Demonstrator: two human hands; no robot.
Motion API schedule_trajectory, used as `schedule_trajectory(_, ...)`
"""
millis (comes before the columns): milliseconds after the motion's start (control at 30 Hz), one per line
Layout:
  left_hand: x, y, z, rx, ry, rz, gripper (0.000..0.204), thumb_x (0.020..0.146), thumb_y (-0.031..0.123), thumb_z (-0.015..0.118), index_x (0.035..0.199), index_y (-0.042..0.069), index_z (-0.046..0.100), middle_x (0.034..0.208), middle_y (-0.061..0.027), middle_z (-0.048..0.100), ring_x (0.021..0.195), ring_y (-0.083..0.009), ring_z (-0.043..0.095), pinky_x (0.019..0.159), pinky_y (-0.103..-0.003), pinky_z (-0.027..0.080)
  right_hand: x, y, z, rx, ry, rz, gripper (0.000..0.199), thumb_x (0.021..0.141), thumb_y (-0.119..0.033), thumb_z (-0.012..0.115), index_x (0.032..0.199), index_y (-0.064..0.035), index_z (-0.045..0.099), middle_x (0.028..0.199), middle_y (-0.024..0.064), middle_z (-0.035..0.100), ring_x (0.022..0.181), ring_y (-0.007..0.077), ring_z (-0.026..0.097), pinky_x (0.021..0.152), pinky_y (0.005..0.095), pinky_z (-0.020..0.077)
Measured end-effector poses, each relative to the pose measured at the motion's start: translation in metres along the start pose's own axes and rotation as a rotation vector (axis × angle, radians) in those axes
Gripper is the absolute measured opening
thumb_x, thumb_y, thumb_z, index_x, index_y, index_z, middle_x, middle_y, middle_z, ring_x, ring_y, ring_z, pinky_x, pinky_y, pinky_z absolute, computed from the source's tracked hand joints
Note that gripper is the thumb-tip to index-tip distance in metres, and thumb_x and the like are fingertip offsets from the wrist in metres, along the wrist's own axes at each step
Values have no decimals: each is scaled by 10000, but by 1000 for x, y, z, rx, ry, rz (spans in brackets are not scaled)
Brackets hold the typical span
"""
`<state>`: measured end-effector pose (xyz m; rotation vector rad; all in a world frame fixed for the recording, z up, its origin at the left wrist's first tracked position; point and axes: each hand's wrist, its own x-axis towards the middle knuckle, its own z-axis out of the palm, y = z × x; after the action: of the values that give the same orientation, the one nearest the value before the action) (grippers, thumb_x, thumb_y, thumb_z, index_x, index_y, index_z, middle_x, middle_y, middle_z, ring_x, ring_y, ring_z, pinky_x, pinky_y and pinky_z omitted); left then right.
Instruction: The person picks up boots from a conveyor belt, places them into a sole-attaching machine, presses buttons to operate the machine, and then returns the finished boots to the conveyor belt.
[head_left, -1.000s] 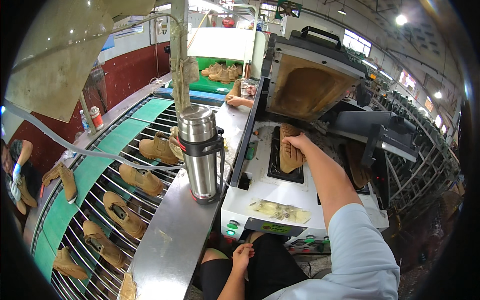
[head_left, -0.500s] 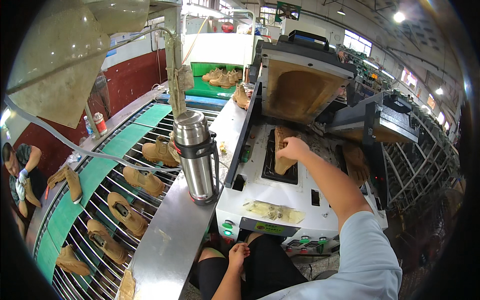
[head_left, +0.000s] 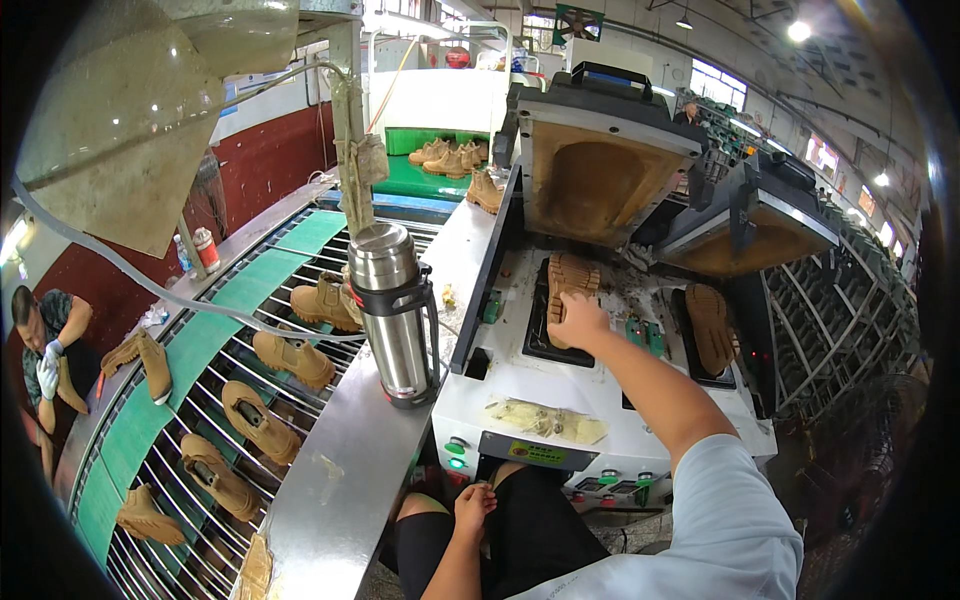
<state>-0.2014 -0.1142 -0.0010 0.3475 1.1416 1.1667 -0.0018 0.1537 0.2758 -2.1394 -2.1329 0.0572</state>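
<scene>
My right hand (head_left: 580,322) grips the near end of a tan shoe (head_left: 570,285), which lies with its ridged sole up on the black pad (head_left: 535,335) of a white press machine (head_left: 465,408). Over that pad the press lid (head_left: 600,175) stands raised, its brown padded underside showing. A second shoe (head_left: 711,330), also sole up, rests on the right-hand pad under another raised lid (head_left: 750,235). My left hand (head_left: 474,505) lies closed over my lap; what its fingers hold, if anything, is hidden.
To the left, several tan shoes (head_left: 260,422) sit on a roller conveyor (head_left: 225,365) with a green strip. A steel thermos (head_left: 390,320) stands on the metal ledge (head_left: 345,470). A gloved co-worker (head_left: 52,350) handles a shoe at far left. More shoes (head_left: 450,157) stand at the back.
The shoe under my right hand has gone from tilted to lying flatter, its sole now more visible. The right-hand lid has risen, uncovering more of the shoe beneath it.
</scene>
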Motion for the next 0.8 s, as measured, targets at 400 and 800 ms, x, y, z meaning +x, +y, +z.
schedule_trajectory(400, -39, 25, 13, -6, 54, 381, 494, 914, 87, 524, 1380, 26, 371, 1244, -121, 501, 1135, -217, 496, 972, -321, 392, -56, 84, -30, 382, 275, -138, 634, 768, -333, 709, 1311, -79, 503, 1339, 153, 489, 1265, 322, 440, 1038, 418, 382)
schedule_trajectory(800, -45, 78, 55, 249, 15, 550, 381, 876, -24, 520, 1238, -147, 512, 1580, -148, 92, 1148, -188, 535, 884, -245, 449, -102, 296, -37, -1, 398, 529, 945, 644, -492, 774, 1386, -47, 393, 1352, 231, 450, 1257, 354, 429, 1027, 463, 356)
